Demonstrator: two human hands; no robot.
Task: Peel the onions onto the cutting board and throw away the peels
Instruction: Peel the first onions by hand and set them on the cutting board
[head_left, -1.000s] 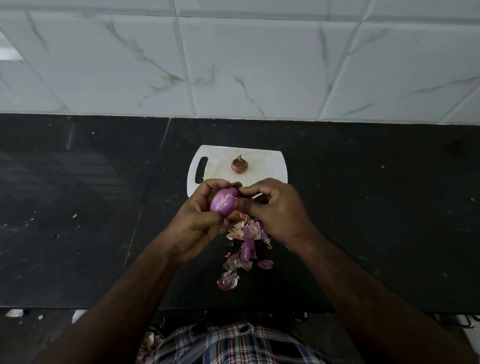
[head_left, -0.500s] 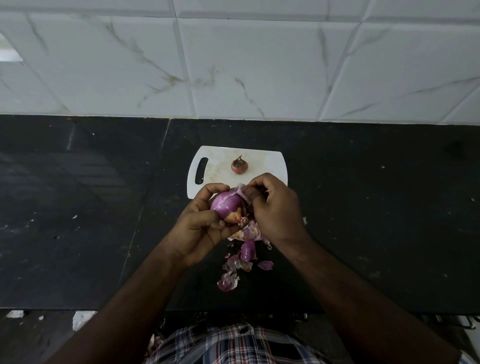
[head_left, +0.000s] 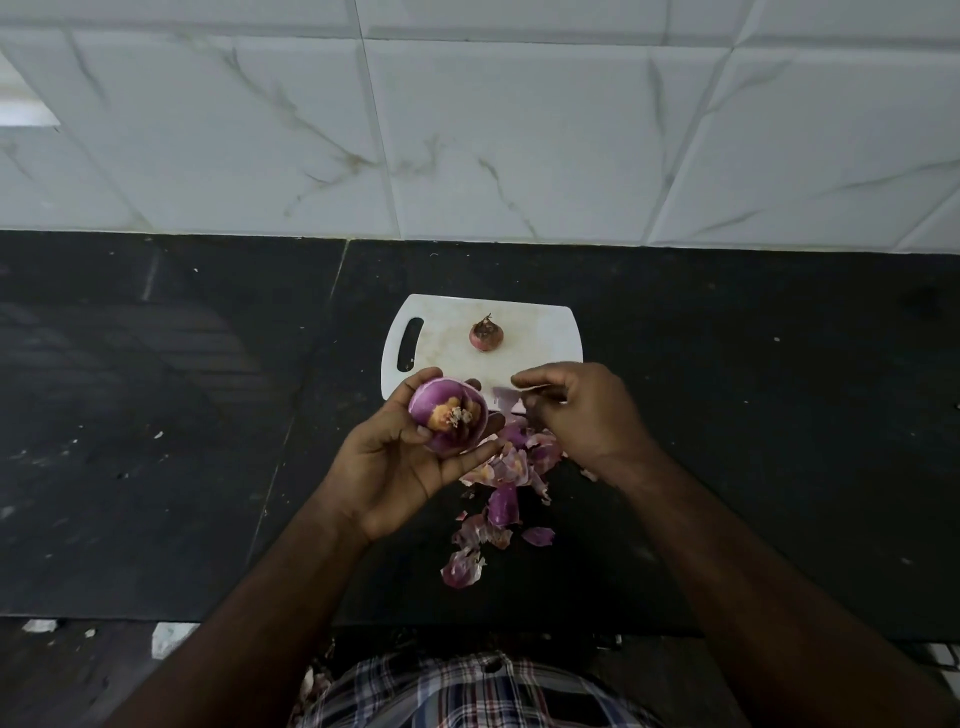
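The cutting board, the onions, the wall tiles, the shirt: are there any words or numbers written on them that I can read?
None: no words, numbers, labels or signs can be read in this picture.
The cutting board is plain white, with only faint stains.
The onion in the left hand and the small onion on the board carry no sticker.
The wall tiles show only grey veins.
The shirt shows only checks.
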